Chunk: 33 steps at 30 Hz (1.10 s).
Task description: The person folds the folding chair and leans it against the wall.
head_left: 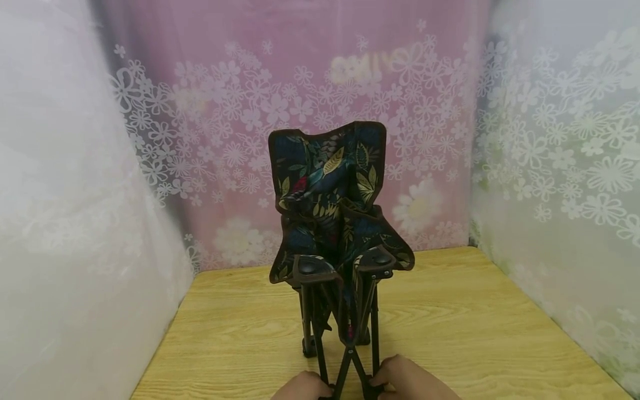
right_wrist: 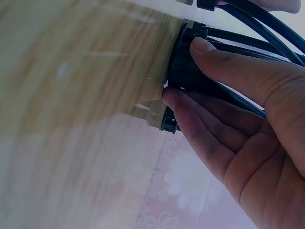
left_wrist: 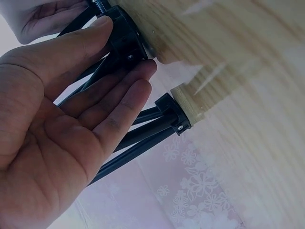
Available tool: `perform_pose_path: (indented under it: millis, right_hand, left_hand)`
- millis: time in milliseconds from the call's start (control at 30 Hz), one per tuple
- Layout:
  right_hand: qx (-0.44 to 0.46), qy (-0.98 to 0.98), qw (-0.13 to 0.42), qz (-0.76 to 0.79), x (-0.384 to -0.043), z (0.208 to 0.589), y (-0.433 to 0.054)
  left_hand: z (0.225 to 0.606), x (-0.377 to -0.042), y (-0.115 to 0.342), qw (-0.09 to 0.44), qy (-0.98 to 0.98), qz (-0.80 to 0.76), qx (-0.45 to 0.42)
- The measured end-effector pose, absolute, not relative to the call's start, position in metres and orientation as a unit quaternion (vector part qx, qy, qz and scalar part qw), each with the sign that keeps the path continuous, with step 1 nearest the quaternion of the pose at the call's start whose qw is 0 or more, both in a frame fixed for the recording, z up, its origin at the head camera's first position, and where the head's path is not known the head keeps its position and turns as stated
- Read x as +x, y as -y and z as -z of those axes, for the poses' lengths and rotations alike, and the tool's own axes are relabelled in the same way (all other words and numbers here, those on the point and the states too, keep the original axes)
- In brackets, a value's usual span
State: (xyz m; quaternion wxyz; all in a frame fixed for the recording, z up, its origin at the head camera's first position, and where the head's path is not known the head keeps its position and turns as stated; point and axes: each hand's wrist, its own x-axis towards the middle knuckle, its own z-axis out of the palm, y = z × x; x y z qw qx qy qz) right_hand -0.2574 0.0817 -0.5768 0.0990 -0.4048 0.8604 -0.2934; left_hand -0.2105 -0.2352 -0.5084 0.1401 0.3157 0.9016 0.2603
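A small folding chair point(head_left: 325, 183) in dark leaf-patterned fabric stands upright on the table, its black legs drawn partly together and the seat sagging in a fold. Low at the front, my left hand point(head_left: 304, 386) pinches one front foot, a black plastic leg end point(left_wrist: 125, 38), between thumb and fingertips. My right hand point(head_left: 410, 380) grips the other front foot point(right_wrist: 185, 62) the same way, thumb on one side and fingers on the other. Behind them, a rear foot point(head_left: 309, 347) rests on the tabletop. Crossed front bars point(head_left: 350, 351) meet between the two hands.
The wood-grain table point(head_left: 230, 322) runs back to a pink flowered curtain point(head_left: 225, 166). A pale curtain point(head_left: 75, 194) hangs along the left side, and a white flowered one point(head_left: 560, 166) along the right.
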Motion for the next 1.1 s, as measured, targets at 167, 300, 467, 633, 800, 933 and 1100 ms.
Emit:
perform_pose_path:
  millis: [167,300,467,633,800,933,1100]
  right_hand:
    - [-0.403,-0.864,0.11,0.283,-0.269,0.596,-0.086]
    - [-0.398,-0.863,0.109,0.29,-0.261,0.579,-0.082]
    - [-0.372,-0.872,0.118,0.296,-0.233,0.52,-0.065]
    - [-0.31,-0.885,0.147,0.314,-0.213,0.476,-0.051]
    - [-0.302,-0.887,0.146,0.317,-0.212,0.471,-0.047]
    - [-0.282,-0.886,0.155,0.333,-0.215,0.472,-0.047]
    - [-0.266,-0.891,0.154,0.334,-0.219,0.471,-0.047]
  left_hand:
    - [0.507,-0.211,0.235,0.145,-0.9,-0.259,0.32]
    - [0.536,-0.225,0.24,0.152,-0.894,-0.261,0.331]
    - [0.582,-0.249,0.246,0.149,-0.891,-0.253,0.347]
    - [0.592,-0.262,0.248,0.175,-0.89,-0.258,0.334]
    - [0.592,-0.265,0.251,0.186,-0.892,-0.269,0.312]
    - [0.589,-0.265,0.251,0.176,-0.894,-0.264,0.317]
    - [0.588,-0.272,0.249,0.156,-0.899,-0.236,0.335]
